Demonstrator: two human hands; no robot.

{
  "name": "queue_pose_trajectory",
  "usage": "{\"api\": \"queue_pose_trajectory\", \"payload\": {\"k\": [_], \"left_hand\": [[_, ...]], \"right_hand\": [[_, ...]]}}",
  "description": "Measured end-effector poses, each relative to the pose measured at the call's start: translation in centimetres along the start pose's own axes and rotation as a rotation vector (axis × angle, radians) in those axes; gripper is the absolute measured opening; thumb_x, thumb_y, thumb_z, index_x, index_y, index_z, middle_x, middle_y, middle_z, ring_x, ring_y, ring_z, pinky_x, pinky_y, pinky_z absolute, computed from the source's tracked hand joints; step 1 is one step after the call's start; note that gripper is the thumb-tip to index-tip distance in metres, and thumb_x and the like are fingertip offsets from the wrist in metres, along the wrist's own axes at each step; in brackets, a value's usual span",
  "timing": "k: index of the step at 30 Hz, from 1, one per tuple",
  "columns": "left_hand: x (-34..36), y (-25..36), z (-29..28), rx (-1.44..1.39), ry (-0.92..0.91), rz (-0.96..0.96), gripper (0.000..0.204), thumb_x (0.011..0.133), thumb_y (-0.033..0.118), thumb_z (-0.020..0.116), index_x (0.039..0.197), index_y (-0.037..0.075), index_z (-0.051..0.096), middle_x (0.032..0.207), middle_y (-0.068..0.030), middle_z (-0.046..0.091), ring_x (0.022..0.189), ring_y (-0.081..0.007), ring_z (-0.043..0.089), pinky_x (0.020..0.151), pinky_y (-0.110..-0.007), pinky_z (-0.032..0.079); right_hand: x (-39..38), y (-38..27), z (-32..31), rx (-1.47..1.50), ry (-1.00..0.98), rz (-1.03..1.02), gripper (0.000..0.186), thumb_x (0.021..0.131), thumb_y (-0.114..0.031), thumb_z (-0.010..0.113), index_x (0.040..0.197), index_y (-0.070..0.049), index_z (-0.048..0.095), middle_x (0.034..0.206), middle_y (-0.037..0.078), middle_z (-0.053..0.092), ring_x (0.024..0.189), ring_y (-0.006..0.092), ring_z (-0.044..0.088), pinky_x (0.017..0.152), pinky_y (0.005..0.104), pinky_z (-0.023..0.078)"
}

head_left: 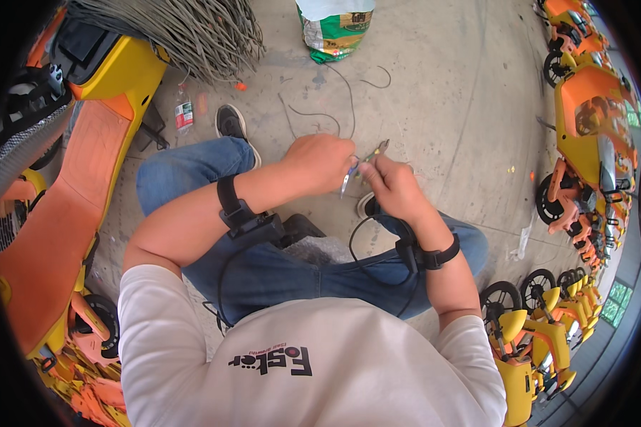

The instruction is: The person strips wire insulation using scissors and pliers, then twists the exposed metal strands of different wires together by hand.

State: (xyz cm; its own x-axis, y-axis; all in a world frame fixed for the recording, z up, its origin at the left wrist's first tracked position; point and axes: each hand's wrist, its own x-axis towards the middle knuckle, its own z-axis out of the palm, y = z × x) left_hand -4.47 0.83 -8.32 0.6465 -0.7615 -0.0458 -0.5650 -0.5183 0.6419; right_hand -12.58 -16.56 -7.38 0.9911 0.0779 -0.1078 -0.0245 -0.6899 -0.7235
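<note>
My left hand (pixel 322 164) is closed, fingers curled in, pinching thin wires (pixel 354 168) at its right side. Facing it, my right hand (pixel 395 186) is closed with the thumb on top. From its grip sticks out a small tool with a grey metal tip (pixel 383 146), apparently pliers. Between the hands show short blue and yellow-green bits, and a pale, narrow piece (pixel 345 186) points down beside the left fingers. Hands and blur hide where these join. A thin dark cable (pixel 349 92) lies on the floor just beyond my left hand.
A large bundle of grey cables (pixel 199 35) lies at the upper left, beside a yellow-orange scooter (pixel 92 149). Ahead stands a green-and-white sack (pixel 335 32). A plastic bottle (pixel 184 114) lies near my shoe (pixel 231 122). More yellow-orange scooters (pixel 584 121) line the right side.
</note>
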Motion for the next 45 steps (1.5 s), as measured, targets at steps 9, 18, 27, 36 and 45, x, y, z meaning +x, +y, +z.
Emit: {"api": "queue_pose_trajectory", "payload": {"k": [9, 18, 27, 36, 45], "left_hand": [[0.2, -0.7, 1.5, -0.746, -0.534, -0.399, 0.026, 0.089, 0.028, 0.055, 0.085, 0.003, 0.060, 0.069, -0.0054, 0.059, 0.067, -0.0147, 0.056, 0.059, -0.035, 0.042], [-2.0, 1.8, -2.8, -0.361, -0.332, 0.243, 0.022, 0.087, 0.024, 0.057, 0.073, 0.007, 0.056, 0.060, -0.0068, 0.054, 0.058, -0.0239, 0.056, 0.051, -0.035, 0.041], [-2.9, 1.4, -4.7, -0.484, -0.342, 0.447, 0.009, 0.076, 0.014, 0.068, 0.077, 0.010, 0.061, 0.057, -0.0055, 0.054, 0.052, -0.0247, 0.055, 0.046, -0.035, 0.041], [-3.8, 0.0, -4.4, -0.621, -0.418, 0.379, 0.007, 0.081, 0.017, 0.064, 0.078, 0.011, 0.061, 0.066, -0.0038, 0.062, 0.059, -0.0257, 0.059, 0.052, -0.035, 0.045], [-2.9, -0.9, -6.7, -0.668, -0.488, 0.305, 0.005, 0.082, 0.013, 0.062, 0.080, 0.009, 0.064, 0.069, -0.0057, 0.063, 0.062, -0.0251, 0.060, 0.054, -0.034, 0.046]], "right_hand": [[-1.6, -1.1, -0.1, 0.571, -0.284, 0.395, 0.033, 0.095, -0.027, 0.050, 0.075, -0.002, 0.054, 0.059, -0.001, 0.044, 0.054, 0.0102, 0.039, 0.049, 0.0272, 0.035], [-3.7, -4.4, -3.9, 1.150, -0.690, 0.695, 0.037, 0.097, -0.033, 0.044, 0.088, 0.002, 0.055, 0.052, -0.005, 0.030, 0.043, 0.0050, 0.026, 0.039, 0.0220, 0.020], [-5.9, -4.6, -3.5, 1.361, -0.811, 0.592, 0.036, 0.100, -0.026, 0.038, 0.084, 0.001, 0.055, 0.051, -0.005, 0.033, 0.043, 0.0054, 0.027, 0.040, 0.0238, 0.025], [-6.2, -3.7, -5.9, 0.958, -0.823, 0.503, 0.032, 0.098, -0.024, 0.043, 0.084, -0.002, 0.061, 0.060, 0.000, 0.050, 0.055, 0.0077, 0.044, 0.051, 0.0253, 0.038], [-9.7, -2.4, -12.7, 0.619, -0.714, 0.367, 0.025, 0.094, -0.017, 0.050, 0.081, 0.000, 0.063, 0.073, 0.008, 0.065, 0.064, 0.0185, 0.062, 0.058, 0.0280, 0.047]]}}
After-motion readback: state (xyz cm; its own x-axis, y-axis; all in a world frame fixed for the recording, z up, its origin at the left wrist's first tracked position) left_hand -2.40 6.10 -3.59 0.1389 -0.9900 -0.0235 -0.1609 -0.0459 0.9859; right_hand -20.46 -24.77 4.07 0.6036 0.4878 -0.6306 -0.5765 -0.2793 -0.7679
